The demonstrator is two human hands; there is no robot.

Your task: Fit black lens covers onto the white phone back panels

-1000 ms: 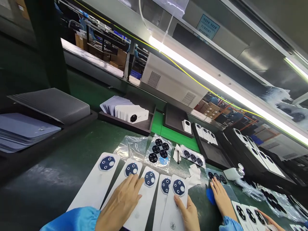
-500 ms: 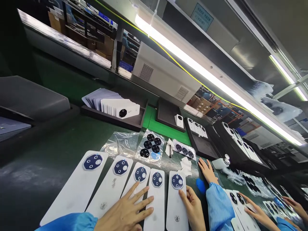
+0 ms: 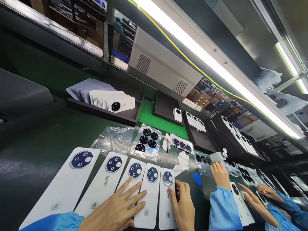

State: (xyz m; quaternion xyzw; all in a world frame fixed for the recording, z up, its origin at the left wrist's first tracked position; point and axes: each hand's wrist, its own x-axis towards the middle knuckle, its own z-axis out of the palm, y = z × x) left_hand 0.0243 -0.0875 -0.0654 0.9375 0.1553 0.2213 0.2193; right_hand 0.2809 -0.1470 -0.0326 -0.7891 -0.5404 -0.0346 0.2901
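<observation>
Several white phone back covers (image 3: 63,179), each with a dark blue octagonal camera plate near its top, lie in a row on the dark green bench. My left hand (image 3: 115,205) rests flat with spread fingers over the middle covers, its fingertips touching the third cover (image 3: 125,184) and the fourth cover (image 3: 148,199). My right hand (image 3: 184,203) grips the right edge of the rightmost phone back cover (image 3: 167,202). Its thumb lies on the face and the other fingers curl at the side, where something dark shows; I cannot make out what.
Behind the row lie a clear bag with black camera plates (image 3: 147,141), a crumpled white cloth (image 3: 182,163) and a blue round piece (image 3: 197,178). Black trays (image 3: 130,120) hold more covers. At right, a co-worker's hand (image 3: 220,175) is at a white bottle (image 3: 218,156).
The view has shifted, so the covers sit further left. My right fingers have curled more at the rightmost cover's edge. The co-worker's hand has moved to the white bottle.
</observation>
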